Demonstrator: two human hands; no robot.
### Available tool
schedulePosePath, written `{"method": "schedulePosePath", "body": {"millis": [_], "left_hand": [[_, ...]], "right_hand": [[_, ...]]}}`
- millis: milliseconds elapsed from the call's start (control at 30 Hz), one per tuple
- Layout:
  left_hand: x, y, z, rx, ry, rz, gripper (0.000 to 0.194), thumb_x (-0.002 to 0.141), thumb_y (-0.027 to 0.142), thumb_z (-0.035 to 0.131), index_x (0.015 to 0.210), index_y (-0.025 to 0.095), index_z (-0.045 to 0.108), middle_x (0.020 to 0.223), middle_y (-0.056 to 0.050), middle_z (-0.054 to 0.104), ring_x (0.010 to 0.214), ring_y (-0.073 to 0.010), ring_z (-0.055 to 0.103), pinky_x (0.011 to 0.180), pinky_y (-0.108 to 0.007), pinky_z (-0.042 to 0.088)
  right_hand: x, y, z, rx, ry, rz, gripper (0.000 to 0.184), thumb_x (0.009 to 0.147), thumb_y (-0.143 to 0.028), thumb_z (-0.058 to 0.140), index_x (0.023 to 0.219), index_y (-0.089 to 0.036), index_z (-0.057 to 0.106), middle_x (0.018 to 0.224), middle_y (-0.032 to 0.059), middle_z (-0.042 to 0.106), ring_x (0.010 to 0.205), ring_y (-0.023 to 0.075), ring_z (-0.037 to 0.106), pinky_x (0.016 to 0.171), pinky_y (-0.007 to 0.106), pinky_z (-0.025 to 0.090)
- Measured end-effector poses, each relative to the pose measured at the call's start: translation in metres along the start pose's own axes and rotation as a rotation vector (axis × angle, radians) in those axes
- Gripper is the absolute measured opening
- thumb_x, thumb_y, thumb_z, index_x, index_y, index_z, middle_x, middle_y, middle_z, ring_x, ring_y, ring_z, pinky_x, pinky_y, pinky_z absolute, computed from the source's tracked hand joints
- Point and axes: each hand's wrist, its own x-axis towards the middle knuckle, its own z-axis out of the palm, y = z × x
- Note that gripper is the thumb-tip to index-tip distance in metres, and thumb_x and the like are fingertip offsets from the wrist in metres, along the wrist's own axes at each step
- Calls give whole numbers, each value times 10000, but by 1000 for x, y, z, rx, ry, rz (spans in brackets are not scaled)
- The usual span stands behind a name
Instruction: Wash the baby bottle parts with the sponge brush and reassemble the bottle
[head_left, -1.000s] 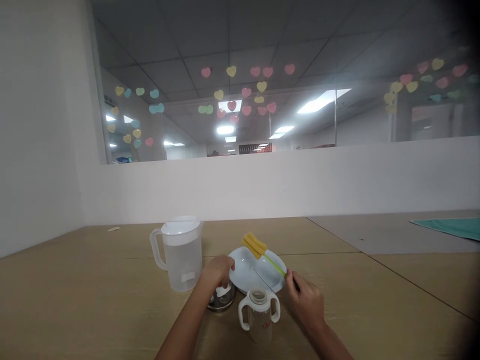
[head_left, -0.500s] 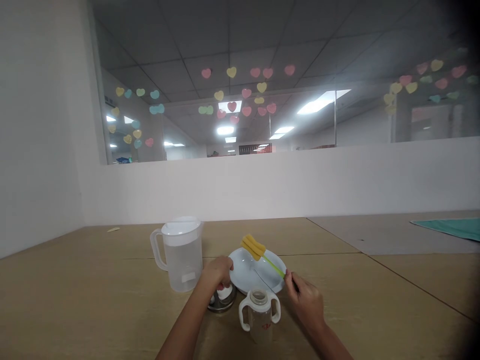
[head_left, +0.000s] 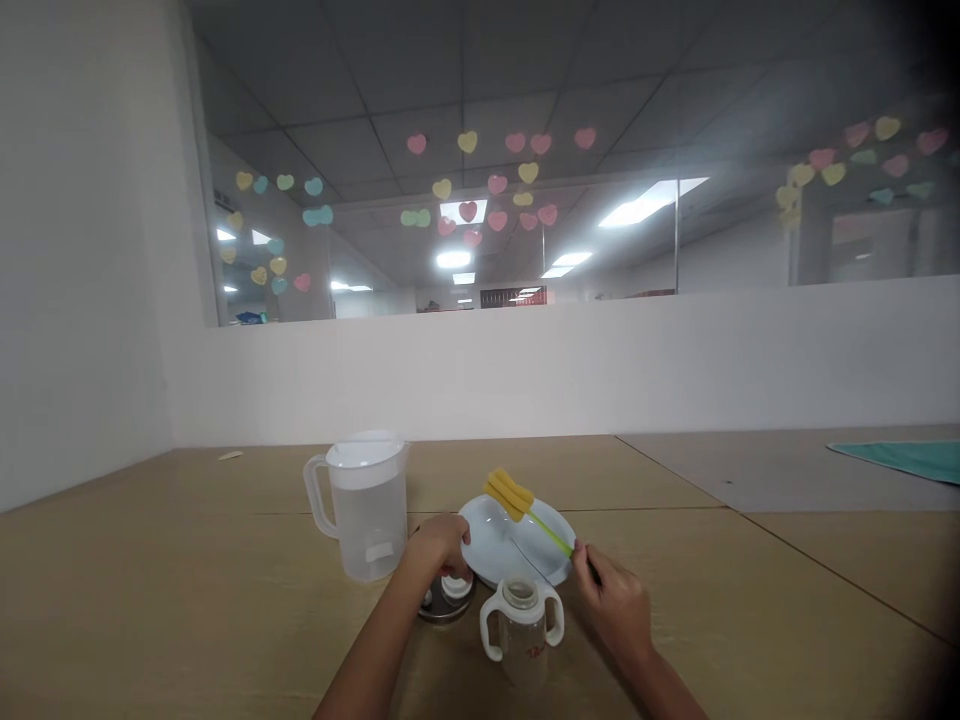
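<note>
My right hand is closed round the handle of a bottle brush with a yellow sponge head and a green stem. The sponge head is over a white bowl. My left hand reaches over a small round metal dish, its fingers curled down; what they grip, if anything, is hidden. White round parts lie in the dish beneath it. Between my forearms stands a clear baby bottle, upright and without a lid, with two white handles and red print.
A translucent lidded pitcher stands left of my left hand. A teal cloth lies at the far right of the wooden table. Behind rises a white wall with a window above it, bearing heart stickers.
Something red under my left fingers has gone out of sight, and more of the white part in the dish shows. The brush stays over the bowl; the view has shifted slightly.
</note>
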Motion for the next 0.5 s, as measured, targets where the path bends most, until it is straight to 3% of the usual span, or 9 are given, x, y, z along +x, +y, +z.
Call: {"method": "schedulePosePath", "body": {"millis": [100, 267, 500], "left_hand": [[-2, 2, -1, 44, 20, 8, 609, 535, 262, 750, 1103, 238, 532, 891, -37, 679, 732, -211, 657, 570, -254, 503], [-3, 3, -5, 150, 81, 54, 617, 460, 313, 791, 1036, 236, 582, 1164, -74, 586, 1045, -276, 567, 860, -330, 452], [2, -4, 0, 175, 41, 68, 724, 460, 240, 779, 1139, 275, 529, 1183, -63, 576, 993, -265, 592, 812, -328, 476]], "right_hand": [[1, -1, 0, 3, 6, -3, 479, 927, -317, 340, 540, -152, 569, 419, -12, 507, 370, 63, 404, 451, 217, 254], [2, -2, -1, -2, 10, 3, 489, 931, -319, 331, 541, -150, 572, 422, -10, 511, 376, 64, 416, 453, 215, 257], [2, -1, -1, -21, 21, -7, 495, 928, -320, 329, 529, -154, 570, 396, -15, 487, 361, 64, 377, 442, 221, 237]]}}
